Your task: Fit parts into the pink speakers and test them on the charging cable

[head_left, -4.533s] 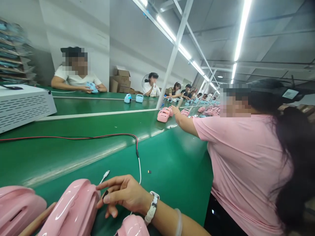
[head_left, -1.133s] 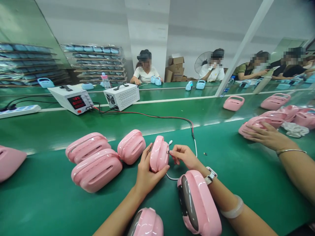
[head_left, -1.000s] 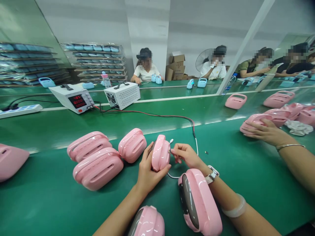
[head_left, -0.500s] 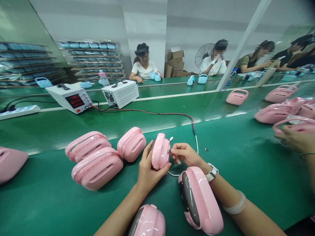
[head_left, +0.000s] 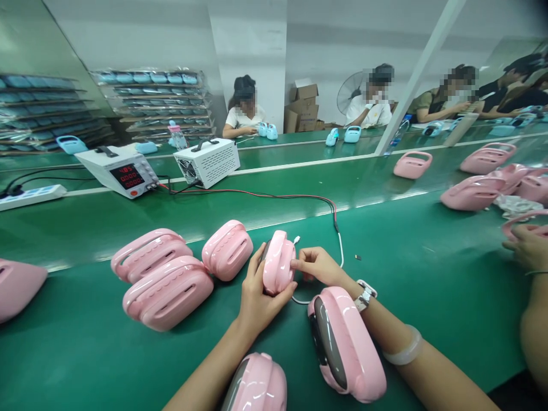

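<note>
My left hand (head_left: pixel 257 299) is wrapped round a small pink speaker with a carry handle (head_left: pixel 278 264), holding it on edge above the green bench. At the speaker's right side, the fingertips of my right hand (head_left: pixel 317 266) press together against its slotted face. Whatever sits between them is hidden. Just behind the held speaker, the white plug of a cable (head_left: pixel 297 240) shows. A tiny dark card (head_left: pixel 358 257) lies on the bench to the right. Close to my right forearm rests another pink speaker with a grey front (head_left: pixel 349 345), and a further one (head_left: pixel 261 382) is at the bottom edge.
Several pink speakers (head_left: pixel 169 292) stand to the left, more (head_left: pixel 473 192) at the right. A power supply with red digits (head_left: pixel 133 174) and a white vented box (head_left: pixel 208 161) stand behind, wired to the cable. A co-worker's hand (head_left: pixel 528 245) is at far right; people sit opposite.
My right fingertips have moved in against the speaker's side, covering a small dark spot that showed there. The co-worker's hand at the right has shifted outward with a pink speaker.
</note>
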Demonstrator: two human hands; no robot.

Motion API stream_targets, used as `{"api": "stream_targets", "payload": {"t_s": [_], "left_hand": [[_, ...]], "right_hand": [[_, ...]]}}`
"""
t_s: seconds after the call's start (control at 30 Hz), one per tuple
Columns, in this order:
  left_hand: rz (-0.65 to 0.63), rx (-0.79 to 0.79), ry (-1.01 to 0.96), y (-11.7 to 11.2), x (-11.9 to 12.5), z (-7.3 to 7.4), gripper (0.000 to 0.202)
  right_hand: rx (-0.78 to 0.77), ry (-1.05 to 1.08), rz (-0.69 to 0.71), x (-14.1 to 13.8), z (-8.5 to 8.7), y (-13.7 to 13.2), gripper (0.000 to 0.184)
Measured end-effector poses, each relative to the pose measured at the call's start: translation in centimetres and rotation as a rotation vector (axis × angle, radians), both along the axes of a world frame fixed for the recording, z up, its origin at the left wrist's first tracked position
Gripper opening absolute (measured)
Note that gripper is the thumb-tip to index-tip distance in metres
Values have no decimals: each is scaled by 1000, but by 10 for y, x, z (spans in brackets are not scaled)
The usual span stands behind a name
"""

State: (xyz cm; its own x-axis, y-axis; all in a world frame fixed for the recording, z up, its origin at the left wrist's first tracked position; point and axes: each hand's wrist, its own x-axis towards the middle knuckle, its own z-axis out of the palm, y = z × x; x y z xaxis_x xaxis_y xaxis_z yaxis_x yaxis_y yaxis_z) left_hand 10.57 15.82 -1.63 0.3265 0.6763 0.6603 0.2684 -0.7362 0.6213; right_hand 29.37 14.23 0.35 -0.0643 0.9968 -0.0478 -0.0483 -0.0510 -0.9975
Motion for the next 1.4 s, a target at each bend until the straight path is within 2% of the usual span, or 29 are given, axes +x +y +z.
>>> {"api": "stream_targets", "payload": {"t_s": [0.17, 0.37, 0.7, 0.97, 1.2, 1.4], "left_hand": [[-5, -27, -17, 2, -1, -3, 51], [8, -47, -22, 5, -2, -5, 55], [17, -22, -2, 3, -1, -3, 58], [16, -29, 2, 1, 0, -1, 50], [25, -89, 29, -5, 1, 3, 44], [36, -75, 54, -6, 2, 2, 40]], "right_hand": [[-32, 74, 37, -1, -7, 1, 60], [-55, 159, 53, 0, -6, 0, 55], [-45, 150, 46, 0, -6, 0, 56], [-47, 134, 35, 0, -5, -2, 56], [-149, 121, 71, 2, 9, 3, 60], [-239, -58, 130, 8, 30, 7, 55]]}}
